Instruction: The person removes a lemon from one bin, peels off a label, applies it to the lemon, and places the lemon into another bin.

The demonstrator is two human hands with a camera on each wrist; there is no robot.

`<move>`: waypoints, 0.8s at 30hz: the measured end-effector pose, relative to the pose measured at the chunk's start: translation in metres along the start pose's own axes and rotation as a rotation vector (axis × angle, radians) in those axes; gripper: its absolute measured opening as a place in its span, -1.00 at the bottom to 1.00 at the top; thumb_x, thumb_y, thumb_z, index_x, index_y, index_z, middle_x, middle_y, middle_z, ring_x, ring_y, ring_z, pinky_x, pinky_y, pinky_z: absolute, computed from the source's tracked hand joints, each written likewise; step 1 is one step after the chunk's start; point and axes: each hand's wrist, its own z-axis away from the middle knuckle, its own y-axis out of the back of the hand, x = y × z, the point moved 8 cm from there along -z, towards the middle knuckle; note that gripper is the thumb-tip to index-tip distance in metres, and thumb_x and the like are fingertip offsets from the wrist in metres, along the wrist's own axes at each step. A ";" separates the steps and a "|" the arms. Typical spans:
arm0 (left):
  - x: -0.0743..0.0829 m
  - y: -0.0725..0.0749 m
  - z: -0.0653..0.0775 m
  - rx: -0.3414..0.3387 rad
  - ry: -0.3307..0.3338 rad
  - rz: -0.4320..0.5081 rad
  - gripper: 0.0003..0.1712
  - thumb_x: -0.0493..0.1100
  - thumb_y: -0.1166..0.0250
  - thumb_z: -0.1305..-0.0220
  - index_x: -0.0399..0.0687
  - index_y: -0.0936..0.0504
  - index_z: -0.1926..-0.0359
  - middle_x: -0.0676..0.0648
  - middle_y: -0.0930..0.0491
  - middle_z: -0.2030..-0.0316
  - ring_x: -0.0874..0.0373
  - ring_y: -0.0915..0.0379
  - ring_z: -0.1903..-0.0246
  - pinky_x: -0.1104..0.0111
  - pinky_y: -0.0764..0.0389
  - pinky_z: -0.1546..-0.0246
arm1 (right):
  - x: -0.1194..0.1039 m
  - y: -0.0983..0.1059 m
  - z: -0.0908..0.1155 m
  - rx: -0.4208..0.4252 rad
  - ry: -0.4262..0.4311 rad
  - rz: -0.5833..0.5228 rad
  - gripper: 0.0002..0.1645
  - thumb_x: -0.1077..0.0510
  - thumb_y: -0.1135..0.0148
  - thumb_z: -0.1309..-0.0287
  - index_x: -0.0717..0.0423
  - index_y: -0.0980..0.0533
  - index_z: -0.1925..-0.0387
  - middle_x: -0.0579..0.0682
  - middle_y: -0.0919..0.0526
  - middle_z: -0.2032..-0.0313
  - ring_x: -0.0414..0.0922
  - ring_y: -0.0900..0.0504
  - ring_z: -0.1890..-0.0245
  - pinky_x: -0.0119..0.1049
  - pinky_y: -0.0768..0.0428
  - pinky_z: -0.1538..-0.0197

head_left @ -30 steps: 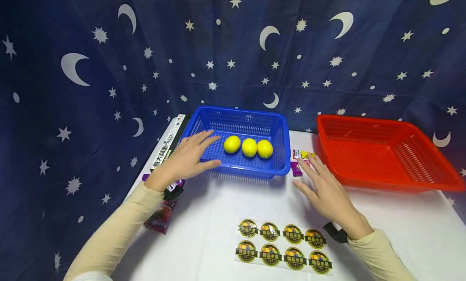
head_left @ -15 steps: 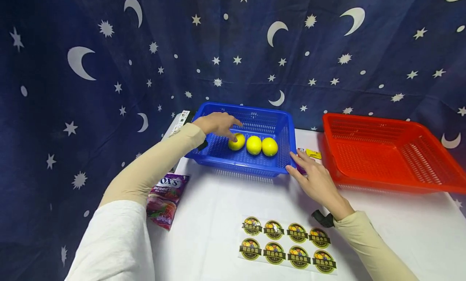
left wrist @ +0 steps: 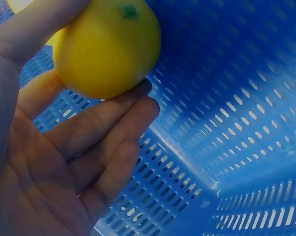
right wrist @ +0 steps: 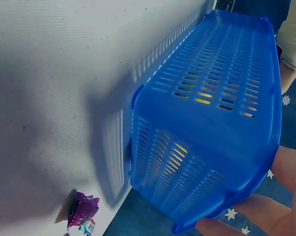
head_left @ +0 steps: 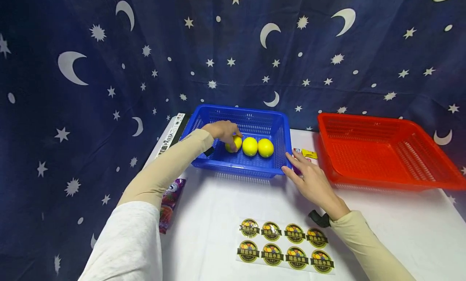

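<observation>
My left hand (head_left: 223, 131) reaches into the blue plastic basket (head_left: 236, 167) and grips the leftmost lemon (head_left: 238, 142). In the left wrist view, the thumb and fingers of my left hand (left wrist: 44, 162) are around that lemon (left wrist: 108, 49), whose green stem spot shows. Two more lemons, a middle one (head_left: 250, 146) and a right one (head_left: 265, 148), lie beside it in the basket. My right hand (head_left: 309, 182) touches the basket's front right corner with fairly straight fingers. Seen from the right wrist, that hand (right wrist: 270, 211) rests along the rim of the basket (right wrist: 206, 132).
To the right stands a red basket (head_left: 386, 180). Small wrapped sweets (head_left: 309, 153) lie between the baskets. A sheet of round stickers (head_left: 284, 244) lies in front. On the left are a pasta box (head_left: 170, 137) and a purple candy bag (head_left: 171, 204), partly hidden by my sleeve.
My left hand has moved from above the basket's left side down into it and taken hold of the left lemon. My right hand has come left to the basket's corner.
</observation>
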 end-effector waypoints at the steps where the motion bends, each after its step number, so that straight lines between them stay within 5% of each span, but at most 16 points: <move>1: -0.001 0.002 0.001 0.012 0.007 0.010 -0.16 0.18 -0.53 -0.13 0.22 -0.49 -0.42 -0.07 -0.44 -0.44 -0.07 -0.35 -0.41 0.03 -0.34 -0.47 | 0.000 0.000 0.000 -0.001 -0.002 -0.003 -0.27 -0.21 -0.15 -0.45 0.07 -0.36 -0.47 0.24 -0.32 -0.50 0.38 -0.34 -0.44 0.42 -0.30 -0.38; 8: 0.000 0.030 0.031 0.165 -0.010 0.031 -0.15 0.25 -0.55 -0.07 0.18 -0.55 -0.38 -0.05 -0.62 -0.26 -0.02 -0.53 -0.12 0.09 -0.53 -0.26 | 0.002 -0.001 0.004 0.005 -0.005 -0.039 -0.27 -0.20 -0.13 -0.46 0.05 -0.35 -0.49 0.22 -0.32 -0.51 0.33 -0.31 -0.48 0.37 -0.27 -0.42; 15: 0.025 0.049 0.109 0.423 -0.155 0.122 -0.17 0.28 -0.54 -0.06 0.20 -0.58 -0.36 0.01 -0.74 0.19 0.07 -0.51 0.32 0.29 -0.54 0.26 | 0.008 0.013 0.029 0.160 0.006 -0.103 -0.37 -0.05 -0.31 -0.35 0.10 -0.49 -0.36 0.23 -0.57 -0.32 0.28 -0.51 -0.33 0.33 -0.41 -0.31; 20: 0.060 0.017 0.170 0.607 -0.289 0.200 -0.16 0.32 -0.53 -0.04 0.20 -0.59 -0.34 0.05 -0.79 0.31 0.29 -0.39 0.57 0.42 -0.42 0.44 | 0.004 0.022 0.056 0.250 0.041 -0.133 -0.53 0.11 -0.43 -0.23 0.09 -0.62 -0.17 0.05 -0.73 -0.06 0.08 -0.66 -0.04 -0.03 -0.55 -0.09; 24: 0.094 -0.031 0.194 0.681 -0.373 0.271 -0.15 0.31 -0.56 0.02 0.17 -0.63 -0.30 0.04 -0.83 0.26 0.41 -0.29 0.65 0.51 -0.34 0.51 | -0.004 0.017 0.069 0.218 0.104 -0.139 -0.53 0.15 -0.49 -0.15 -0.01 -0.65 -0.12 -0.06 -0.77 0.02 -0.04 -0.69 0.01 -0.34 -0.53 -0.09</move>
